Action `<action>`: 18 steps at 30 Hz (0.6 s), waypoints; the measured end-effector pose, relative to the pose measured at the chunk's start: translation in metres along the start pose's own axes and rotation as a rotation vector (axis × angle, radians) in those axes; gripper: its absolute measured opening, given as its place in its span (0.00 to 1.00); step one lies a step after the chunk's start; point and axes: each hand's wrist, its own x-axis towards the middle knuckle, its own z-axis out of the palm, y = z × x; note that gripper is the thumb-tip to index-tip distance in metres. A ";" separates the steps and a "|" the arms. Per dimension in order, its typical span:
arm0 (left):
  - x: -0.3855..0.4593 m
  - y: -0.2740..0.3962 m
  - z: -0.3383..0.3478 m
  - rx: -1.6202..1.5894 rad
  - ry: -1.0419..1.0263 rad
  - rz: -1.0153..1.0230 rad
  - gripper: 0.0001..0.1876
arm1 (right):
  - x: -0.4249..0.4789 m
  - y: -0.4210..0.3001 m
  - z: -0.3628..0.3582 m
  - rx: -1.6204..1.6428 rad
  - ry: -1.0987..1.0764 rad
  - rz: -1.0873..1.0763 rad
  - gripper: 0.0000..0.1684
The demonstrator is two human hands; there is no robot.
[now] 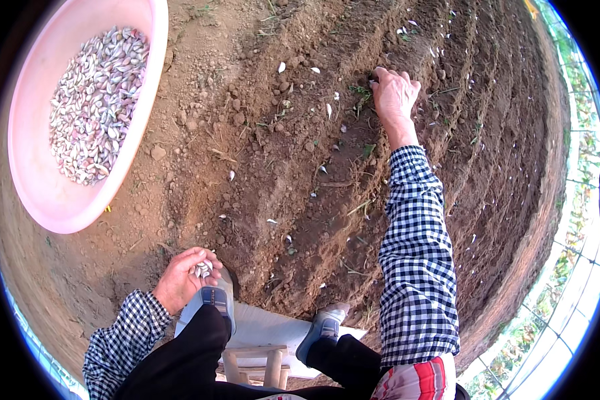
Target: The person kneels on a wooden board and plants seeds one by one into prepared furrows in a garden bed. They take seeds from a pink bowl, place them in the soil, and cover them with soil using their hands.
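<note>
My left hand [189, 276] is cupped around several garlic cloves [202, 269], low at the left above my shoe. Farther out, my right hand [395, 95] reaches down to the tilled soil [300, 150]. Its fingers are bent together at the ground, and a small pale clove shows at their tips, partly hidden. Beside it lies a green weed sprig [363, 94]. Loose cloves are spread along shallow furrows, among them a white clove [329, 110] left of the right hand and another clove [231, 175] nearer to me.
A pink plastic basin [35, 165] at upper left holds a heap of garlic cloves [100, 105]. Below me are a wooden stool [272, 367], a pale board or sheet [265, 325] and my shoes [325, 325]. Wire fencing [580, 185] borders the plot on the right.
</note>
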 end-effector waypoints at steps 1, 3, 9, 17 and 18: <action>0.000 0.000 -0.001 0.000 -0.001 0.004 0.11 | 0.001 0.002 0.003 0.000 0.002 -0.009 0.06; 0.001 0.000 -0.003 0.001 -0.007 0.010 0.11 | 0.002 0.005 0.005 -0.003 0.005 -0.028 0.07; 0.002 0.004 0.001 0.009 -0.016 0.010 0.11 | -0.018 0.003 -0.023 0.299 -0.061 0.096 0.09; 0.002 0.002 0.001 0.029 -0.024 0.018 0.12 | -0.032 0.002 -0.005 0.387 0.009 0.018 0.06; 0.002 0.002 0.001 0.032 -0.023 0.019 0.12 | -0.030 -0.002 -0.001 0.342 0.015 -0.011 0.05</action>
